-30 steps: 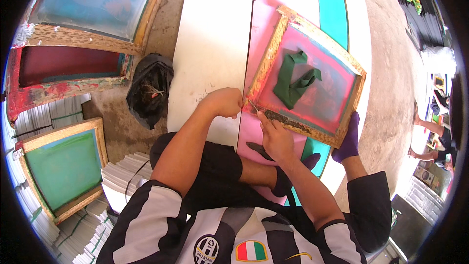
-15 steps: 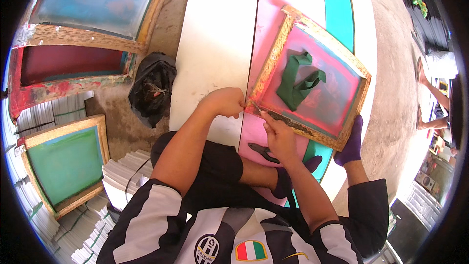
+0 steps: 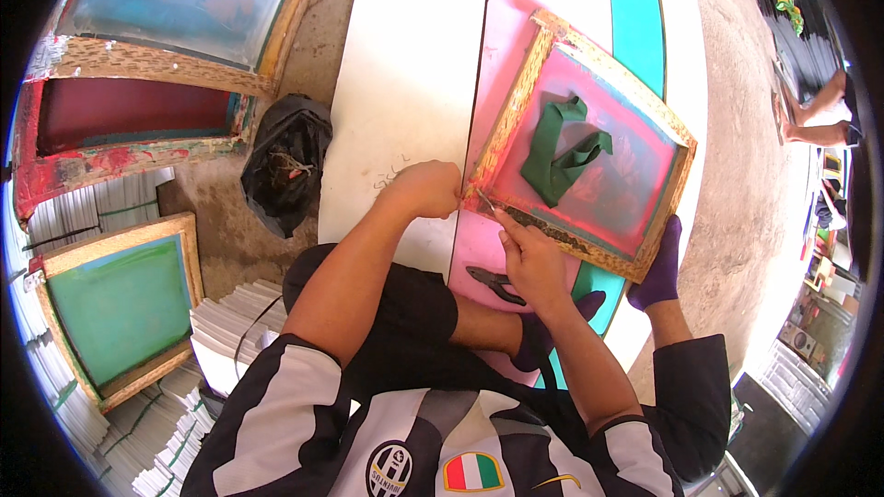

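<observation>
A wooden screen-printing frame [image 3: 608, 55] with a pink-tinted mesh lies tilted on the boards in front of me. A folded dark green cloth [image 3: 550, 161] rests on its mesh. My left hand [image 3: 425, 190] is closed in a fist at the frame's near-left corner; what it holds, if anything, is hidden. My right hand [image 3: 534, 262] grips a thin pointed tool [image 3: 488, 203], its tip at that corner; its kind is too small to tell. Dark-handled pliers [image 3: 495, 283] lie on the pink board beside my right hand. My socked foot [image 3: 658, 267] touches the frame's near-right corner.
At left stand more framed screens, one blue [image 3: 184, 0], one dark red [image 3: 138, 115] and one green [image 3: 120, 304], beside stacks of paper [image 3: 235, 317]. A black plastic bag [image 3: 285, 166] sits by the white board [image 3: 405, 55]. Another person's legs [image 3: 820, 115] show at far right.
Both my hands stay at the frame's corner, with the right hand and its tool shifted only slightly. The other person's legs at far right have moved.
</observation>
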The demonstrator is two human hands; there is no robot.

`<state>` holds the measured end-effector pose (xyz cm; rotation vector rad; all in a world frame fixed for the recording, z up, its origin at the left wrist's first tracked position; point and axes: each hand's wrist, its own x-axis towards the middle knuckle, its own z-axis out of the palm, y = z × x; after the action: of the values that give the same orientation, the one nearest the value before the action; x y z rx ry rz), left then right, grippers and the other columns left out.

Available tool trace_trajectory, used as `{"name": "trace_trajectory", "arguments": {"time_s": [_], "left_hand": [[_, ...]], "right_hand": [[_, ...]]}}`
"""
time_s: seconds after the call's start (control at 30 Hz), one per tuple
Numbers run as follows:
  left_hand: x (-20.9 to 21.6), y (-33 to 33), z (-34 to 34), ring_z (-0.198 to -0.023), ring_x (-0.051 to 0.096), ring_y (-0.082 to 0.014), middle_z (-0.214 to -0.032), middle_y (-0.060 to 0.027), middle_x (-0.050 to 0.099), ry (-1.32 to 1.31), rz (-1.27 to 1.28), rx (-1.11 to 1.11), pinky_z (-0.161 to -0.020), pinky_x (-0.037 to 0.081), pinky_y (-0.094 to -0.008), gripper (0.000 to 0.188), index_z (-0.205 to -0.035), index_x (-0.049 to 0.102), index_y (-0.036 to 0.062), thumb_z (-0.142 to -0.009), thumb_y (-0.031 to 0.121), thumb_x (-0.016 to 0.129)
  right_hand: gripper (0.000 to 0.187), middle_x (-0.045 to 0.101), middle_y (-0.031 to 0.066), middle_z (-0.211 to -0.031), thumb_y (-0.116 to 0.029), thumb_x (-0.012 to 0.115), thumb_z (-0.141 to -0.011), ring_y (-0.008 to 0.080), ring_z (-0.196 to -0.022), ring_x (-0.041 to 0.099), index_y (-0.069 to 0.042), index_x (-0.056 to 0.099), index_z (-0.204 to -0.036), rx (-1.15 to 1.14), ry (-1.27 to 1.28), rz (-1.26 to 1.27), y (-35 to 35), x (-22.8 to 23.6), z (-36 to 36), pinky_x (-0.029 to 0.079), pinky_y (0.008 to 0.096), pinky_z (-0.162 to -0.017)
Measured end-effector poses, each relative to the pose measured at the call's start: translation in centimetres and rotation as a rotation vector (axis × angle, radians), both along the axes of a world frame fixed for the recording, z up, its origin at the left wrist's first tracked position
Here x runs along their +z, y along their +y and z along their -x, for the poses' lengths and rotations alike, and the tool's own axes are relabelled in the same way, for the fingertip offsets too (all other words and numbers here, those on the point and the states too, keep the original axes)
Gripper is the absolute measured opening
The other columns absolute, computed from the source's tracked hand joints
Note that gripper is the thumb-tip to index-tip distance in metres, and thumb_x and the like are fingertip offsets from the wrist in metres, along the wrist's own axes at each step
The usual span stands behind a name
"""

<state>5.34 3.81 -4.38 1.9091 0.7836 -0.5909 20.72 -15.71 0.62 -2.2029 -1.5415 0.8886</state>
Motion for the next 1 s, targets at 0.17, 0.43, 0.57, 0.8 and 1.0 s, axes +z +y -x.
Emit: {"name": "trace_trajectory", "arguments": {"time_s": [0.17,0.43,0.57,0.8,1.0], "left_hand": [[-0.2,-0.3,0.1,-0.076,0.074,-0.0297,-0.076,-0.0124,0.075,-0.011,-0.030,-0.002,-0.074,0.056,-0.0440,0.019,-0.080,0.077,0.0025,-0.084,0.019,0.070],[-0.4,-0.6,-0.1,-0.079,0.073,-0.0340,-0.077,-0.0172,0.073,-0.049,-0.108,-0.150,-0.073,0.055,-0.0468,0.012,-0.078,0.076,0.0018,-0.076,0.011,0.069],[-0.3,-0.4,-0.2,-0.077,0.073,-0.0343,-0.076,-0.0194,0.072,-0.033,-0.052,-0.110,-0.071,0.055,-0.0472,0.012,-0.078,0.076,0.0011,-0.073,0.010,0.069],[-0.6,-0.1,-0.1,-0.074,0.073,-0.0339,-0.074,-0.0197,0.072,-0.062,0.006,-0.072,-0.069,0.055,-0.0462,0.012,-0.075,0.073,-0.0008,-0.070,0.009,0.069],[-0.3,-0.2,-0.2,-0.073,0.072,-0.0343,-0.074,-0.0197,0.072,-0.059,-0.033,-0.095,-0.069,0.055,-0.0462,0.011,-0.072,0.072,-0.0016,-0.069,0.008,0.070]], "right_hand": [[0.038,0.066,0.0145,-0.085,-0.022,0.066,-0.095,0.0357,-0.078,0.068,-0.021,0.067,-0.133,0.071,-0.174,0.048,0.6,1.0,0.7,0.054,0.0482,-0.065],[0.050,0.067,0.0172,-0.087,-0.019,0.064,-0.093,0.0379,-0.077,0.071,-0.020,0.058,-0.142,0.099,-0.142,0.241,1.8,1.6,1.4,0.058,0.0485,-0.067],[0.046,0.067,0.0178,-0.085,-0.019,0.063,-0.094,0.0383,-0.075,0.071,-0.018,0.060,-0.140,0.169,-0.245,0.088,0.1,-0.2,1.1,0.057,0.0489,-0.067],[0.045,0.066,0.0178,-0.084,-0.015,0.062,-0.095,0.0377,-0.072,0.068,-0.018,0.062,-0.139,-0.075,0.171,0.005,-0.1,-1.5,0.8,0.056,0.0482,-0.067],[0.040,0.073,0.0205,-0.104,-0.016,0.064,-0.098,0.0377,-0.089,0.071,-0.013,0.064,-0.137,0.119,-0.150,0.075,-1.0,-1.5,1.0,0.056,0.0489,-0.080]]}}
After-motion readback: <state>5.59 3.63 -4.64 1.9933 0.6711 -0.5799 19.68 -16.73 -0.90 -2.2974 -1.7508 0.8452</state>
